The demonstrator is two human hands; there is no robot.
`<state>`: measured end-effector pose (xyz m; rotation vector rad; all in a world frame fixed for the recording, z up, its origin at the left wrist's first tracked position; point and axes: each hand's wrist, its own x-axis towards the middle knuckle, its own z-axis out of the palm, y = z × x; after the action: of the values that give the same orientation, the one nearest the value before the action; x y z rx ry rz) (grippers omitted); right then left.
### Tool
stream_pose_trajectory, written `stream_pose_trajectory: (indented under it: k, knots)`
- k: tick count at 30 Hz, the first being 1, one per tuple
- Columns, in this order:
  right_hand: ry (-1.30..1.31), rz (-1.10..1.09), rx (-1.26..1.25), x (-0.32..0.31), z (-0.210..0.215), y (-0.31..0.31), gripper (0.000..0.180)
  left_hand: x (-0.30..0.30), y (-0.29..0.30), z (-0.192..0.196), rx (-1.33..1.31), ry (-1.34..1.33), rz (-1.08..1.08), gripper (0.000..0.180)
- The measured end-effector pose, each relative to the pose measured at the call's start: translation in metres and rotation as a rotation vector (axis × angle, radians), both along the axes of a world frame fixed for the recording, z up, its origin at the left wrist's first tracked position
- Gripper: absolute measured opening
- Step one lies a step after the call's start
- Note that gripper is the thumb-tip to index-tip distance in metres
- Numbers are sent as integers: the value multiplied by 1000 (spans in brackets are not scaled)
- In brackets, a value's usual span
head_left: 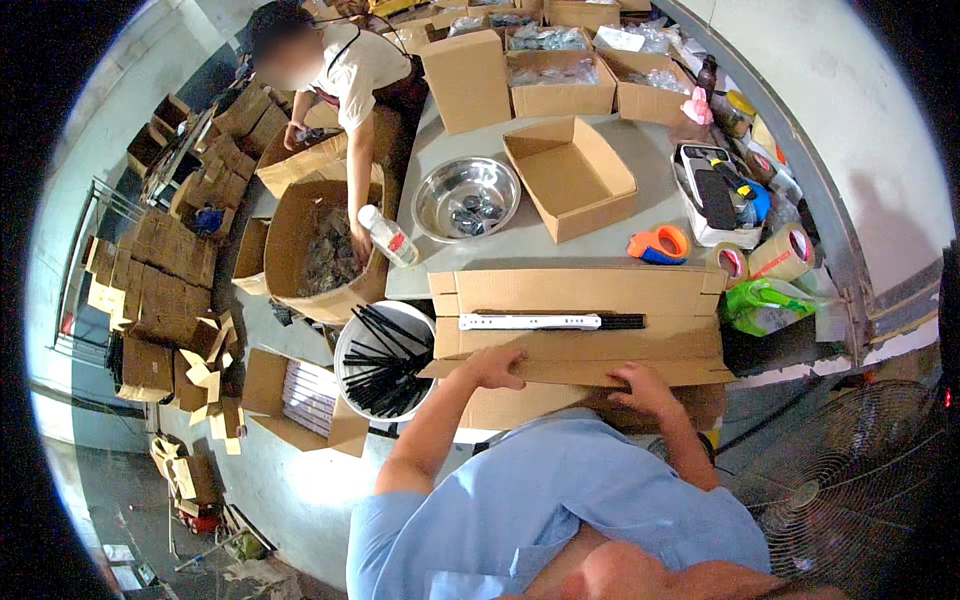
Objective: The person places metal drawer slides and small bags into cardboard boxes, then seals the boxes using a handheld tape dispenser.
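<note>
A long, shallow cardboard box [680,300] lies open in front of me at the table's near edge. Inside it is a white metal rail [530,322], which looks like a drawer slide, with black rods [625,322] showing beyond its right end. My left hand [495,367] grips the box's near flap left of centre, fingers over the edge and thumb below. Further right, my right hand [645,388] holds the same flap with bent fingers. Neither hand touches the rail. To the left of my left forearm stands a white bucket [345,375] full of black rods.
A steel bowl [425,205] and an open carton [575,225] stand beyond the box. An orange tape dispenser [658,245] and tape rolls [785,252] are at right. A co-worker [375,65] reaches into a large carton [285,260]. A fan [830,490] stands near right.
</note>
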<state>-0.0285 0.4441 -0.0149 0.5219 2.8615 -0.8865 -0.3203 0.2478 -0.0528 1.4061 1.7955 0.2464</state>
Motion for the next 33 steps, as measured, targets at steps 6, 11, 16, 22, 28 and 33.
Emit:
stream_pose_trajectory:
  k: [6,11,16,22,28,33]
  knots:
    - [91,-92,93,6,-32,-9,30,37,-20,32,20,187,-2,67]
    - [75,-189,3,-3,-15,-16,24,38,-40,31,19,210,140,66]
    - [108,-314,89,-14,-20,-21,21,-27,-39,-35,434,132,791,56]
    - [77,-147,240,-36,-48,-21,23,-121,-55,-105,87,-111,1083,50]
    - [-114,-348,182,-25,-26,-16,23,-82,-13,-71,167,-67,1065,40]
    - [-82,-422,-24,-18,-50,-13,33,-83,-27,-77,205,4,1055,43]
